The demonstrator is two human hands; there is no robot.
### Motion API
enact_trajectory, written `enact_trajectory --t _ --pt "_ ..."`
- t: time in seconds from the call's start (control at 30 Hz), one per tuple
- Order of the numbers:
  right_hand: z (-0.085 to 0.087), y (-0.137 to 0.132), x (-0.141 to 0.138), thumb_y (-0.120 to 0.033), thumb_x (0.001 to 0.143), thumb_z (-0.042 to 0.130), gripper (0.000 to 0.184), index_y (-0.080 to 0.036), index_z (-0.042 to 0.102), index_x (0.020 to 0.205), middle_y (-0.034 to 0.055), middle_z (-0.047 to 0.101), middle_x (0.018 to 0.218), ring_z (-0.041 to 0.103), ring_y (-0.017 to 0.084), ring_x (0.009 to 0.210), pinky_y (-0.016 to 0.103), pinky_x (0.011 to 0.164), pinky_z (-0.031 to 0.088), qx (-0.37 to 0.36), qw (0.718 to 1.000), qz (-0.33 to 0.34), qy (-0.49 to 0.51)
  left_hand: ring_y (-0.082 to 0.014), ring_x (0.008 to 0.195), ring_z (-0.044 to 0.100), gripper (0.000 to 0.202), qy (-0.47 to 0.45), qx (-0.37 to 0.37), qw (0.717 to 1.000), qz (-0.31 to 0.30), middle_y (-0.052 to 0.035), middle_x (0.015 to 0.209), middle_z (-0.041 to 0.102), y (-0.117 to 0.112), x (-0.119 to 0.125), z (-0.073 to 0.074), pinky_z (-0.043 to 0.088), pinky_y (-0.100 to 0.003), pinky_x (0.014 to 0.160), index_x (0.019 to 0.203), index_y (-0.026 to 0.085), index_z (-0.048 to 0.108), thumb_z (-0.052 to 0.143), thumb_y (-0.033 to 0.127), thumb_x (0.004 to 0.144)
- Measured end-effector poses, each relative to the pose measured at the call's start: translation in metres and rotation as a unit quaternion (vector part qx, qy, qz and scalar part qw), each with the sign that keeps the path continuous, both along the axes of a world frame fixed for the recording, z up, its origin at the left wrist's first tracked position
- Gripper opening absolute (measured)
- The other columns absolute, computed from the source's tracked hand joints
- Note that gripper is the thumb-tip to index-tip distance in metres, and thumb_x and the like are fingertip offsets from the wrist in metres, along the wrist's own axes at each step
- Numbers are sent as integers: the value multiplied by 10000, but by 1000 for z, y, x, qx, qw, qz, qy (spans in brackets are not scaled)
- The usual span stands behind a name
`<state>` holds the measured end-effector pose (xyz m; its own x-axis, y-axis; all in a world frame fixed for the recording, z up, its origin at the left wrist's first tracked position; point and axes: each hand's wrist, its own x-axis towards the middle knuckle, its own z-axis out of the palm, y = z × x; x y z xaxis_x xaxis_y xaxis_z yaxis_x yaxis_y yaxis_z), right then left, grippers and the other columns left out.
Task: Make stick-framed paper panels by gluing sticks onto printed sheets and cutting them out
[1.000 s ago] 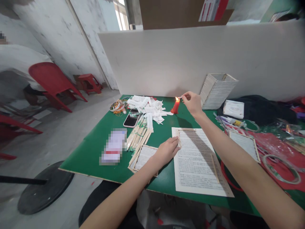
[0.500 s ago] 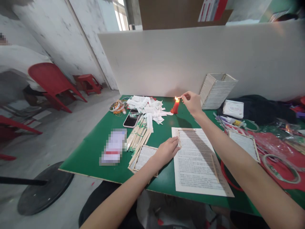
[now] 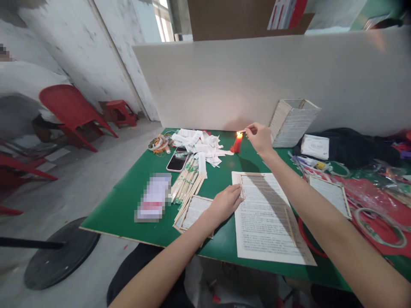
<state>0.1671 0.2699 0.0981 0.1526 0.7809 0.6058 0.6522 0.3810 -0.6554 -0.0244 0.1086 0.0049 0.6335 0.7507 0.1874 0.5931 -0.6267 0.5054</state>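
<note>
My right hand [image 3: 260,137] is stretched out to the back of the green table [image 3: 128,205], pinching a thin stick [image 3: 242,131] whose tip is in the flame of a short red candle [image 3: 236,143]. My left hand [image 3: 224,203] lies with fingers flat on the left edge of a printed paper sheet [image 3: 269,218], which has thin wooden sticks along its top and left edges. Another loose stick [image 3: 290,220] lies on the sheet's right side.
A bundle of wooden sticks [image 3: 188,179], a smaller framed paper [image 3: 192,211], a phone [image 3: 176,162] and a heap of white paper scraps [image 3: 201,145] lie left. A paper box [image 3: 290,122], tape rings and red plastic lie right. Red chairs [image 3: 72,111] stand on the floor.
</note>
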Motion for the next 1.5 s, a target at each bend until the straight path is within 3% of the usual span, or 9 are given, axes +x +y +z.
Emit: enact_trajectory --t 0.73,1.5 --pt "-4 4 -1 -198 827 588 100 -216 628 738 64 740 735 725 239 744 372 758 554 9 1000 5 -4 -267 1321 545 356 10 15 1000 4 -140 1432 571 0 0 -2 478 -396 1090 1323 137 565 516 256 991" --pt "-5 4 -2 -210 830 582 97 -212 642 754 78 745 760 714 242 727 374 744 551 1 1000 2 -14 -261 1309 554 346 4 25 1000 0 -122 1427 577 1 0 -4 487 -402 1079 1316 176 565 491 272 992"
